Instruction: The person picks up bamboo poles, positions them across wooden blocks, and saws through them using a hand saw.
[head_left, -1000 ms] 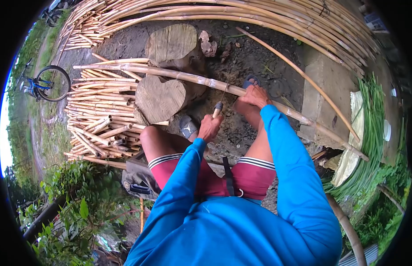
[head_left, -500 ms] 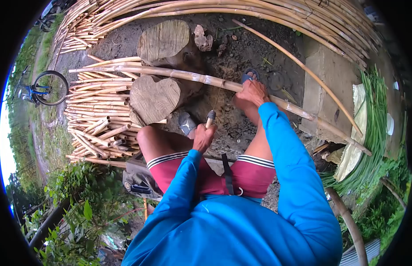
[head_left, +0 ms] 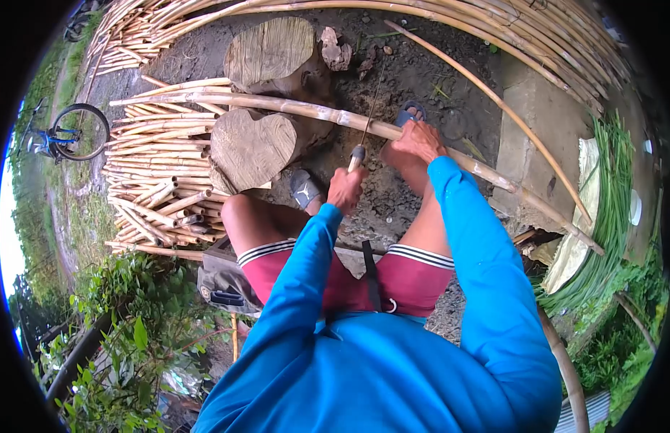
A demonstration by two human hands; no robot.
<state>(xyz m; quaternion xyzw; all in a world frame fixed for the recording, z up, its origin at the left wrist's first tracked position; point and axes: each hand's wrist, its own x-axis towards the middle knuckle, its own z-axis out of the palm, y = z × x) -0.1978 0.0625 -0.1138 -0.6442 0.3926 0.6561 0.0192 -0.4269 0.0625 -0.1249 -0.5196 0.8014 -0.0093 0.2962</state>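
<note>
A long bamboo pole [head_left: 313,110] runs across in front of my knees, passing over the edge of a wooden stump [head_left: 253,149]. My right hand [head_left: 419,141] is wrapped round the pole near its middle, above one sandalled foot. Closed on the handle of a thin-bladed tool [head_left: 357,156], my left hand [head_left: 345,189] is on the near side of the pole. The narrow blade crosses the pole just left of my right hand and reaches beyond it. Whether it has cut into the bamboo is too small to tell.
Cut bamboo pieces [head_left: 161,151] are piled at the left. Another stump [head_left: 270,54] stands farther ahead. Long poles [head_left: 450,13] lie across the far side, and a thin pole [head_left: 493,97] slants at the right. Green stalks [head_left: 610,195] and a concrete block [head_left: 526,137] are at the right.
My left hand drew back with the tool, then moved forward again toward the pole. My right hand has kept its hold on the pole. The view has shifted slightly.
</note>
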